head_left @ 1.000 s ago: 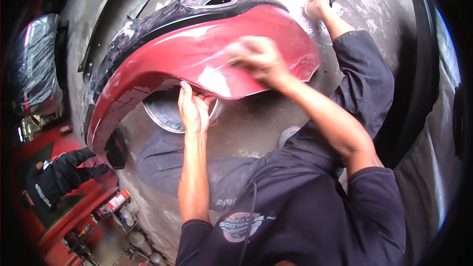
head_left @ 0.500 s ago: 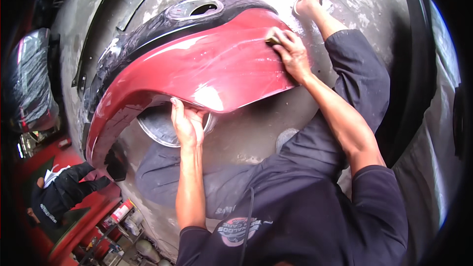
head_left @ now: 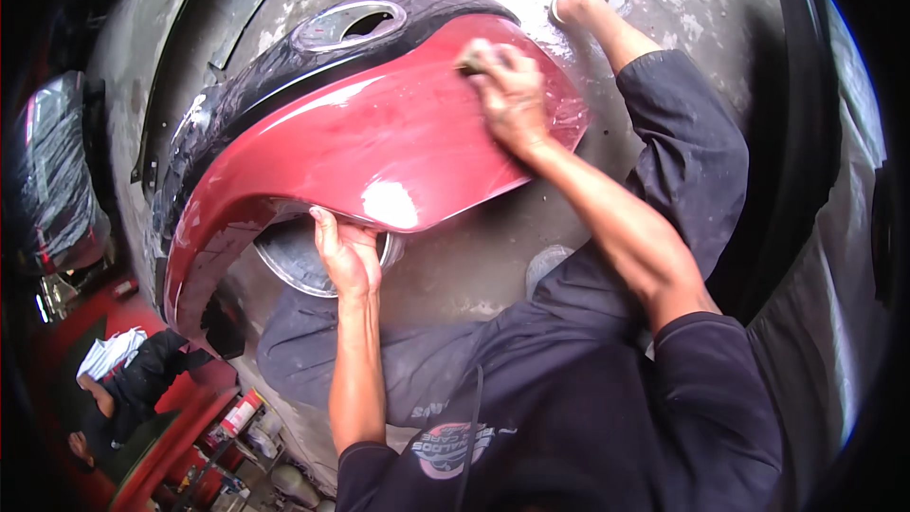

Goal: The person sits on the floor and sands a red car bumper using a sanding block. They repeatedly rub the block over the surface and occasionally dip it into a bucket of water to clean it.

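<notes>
A glossy red car bumper (head_left: 313,152) with a black upper section (head_left: 275,71) lies across the floor in front of me. My left hand (head_left: 346,251) grips its near lower edge, thumb up against the rim and the fingers partly hidden beneath. On the red face, toward the right end, my right hand (head_left: 510,100) presses a small brownish pad (head_left: 469,66) under its fingertips; its exact kind is hard to make out. Faint pale streaks show on the paint around it. A round silver metal rim (head_left: 303,270), like a pail or wheel, sits below the bumper beside my left hand.
My stretched leg (head_left: 687,142) bounds the right side. Dark long panels (head_left: 180,47) lie at the far left. A plastic-wrapped part (head_left: 62,171) stands at the left edge. Another person (head_left: 123,389) is at the lower left, near a shelf of cans and bottles (head_left: 242,431).
My right hand has slid left along the red face with the pad. My left hand and the bumper have shifted slightly left. The other person has changed posture.
</notes>
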A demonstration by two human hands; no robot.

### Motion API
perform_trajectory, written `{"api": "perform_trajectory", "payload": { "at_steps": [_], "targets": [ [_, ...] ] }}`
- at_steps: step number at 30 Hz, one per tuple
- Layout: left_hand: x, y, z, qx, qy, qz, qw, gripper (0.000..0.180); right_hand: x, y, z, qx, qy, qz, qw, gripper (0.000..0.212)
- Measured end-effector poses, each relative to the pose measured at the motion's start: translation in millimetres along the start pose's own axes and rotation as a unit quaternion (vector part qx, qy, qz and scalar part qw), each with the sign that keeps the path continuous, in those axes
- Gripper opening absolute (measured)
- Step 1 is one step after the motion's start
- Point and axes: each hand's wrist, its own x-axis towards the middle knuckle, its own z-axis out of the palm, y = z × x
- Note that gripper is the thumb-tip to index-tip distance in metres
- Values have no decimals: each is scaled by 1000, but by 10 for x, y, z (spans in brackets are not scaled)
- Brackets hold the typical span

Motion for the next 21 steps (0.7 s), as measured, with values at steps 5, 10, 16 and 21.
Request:
{"api": "perform_trajectory", "payload": {
  "at_steps": [5,10,16,21],
  "targets": [
    [-80,4,71,-3,58,-8,998,54,197,-861,495,194,9,-223,955,35],
    [-60,-41,123,6,37,-2,999,58,-22,666,-285,92,-70,93,989,40],
    [-32,-97,185,14,35,-4,999,63,122,-660,408,137,-6,-143,980,51],
    [-150,100,191,-45,88,10,995,50,60,231,-91,96,-122,-83,984,32]
  ]
}}
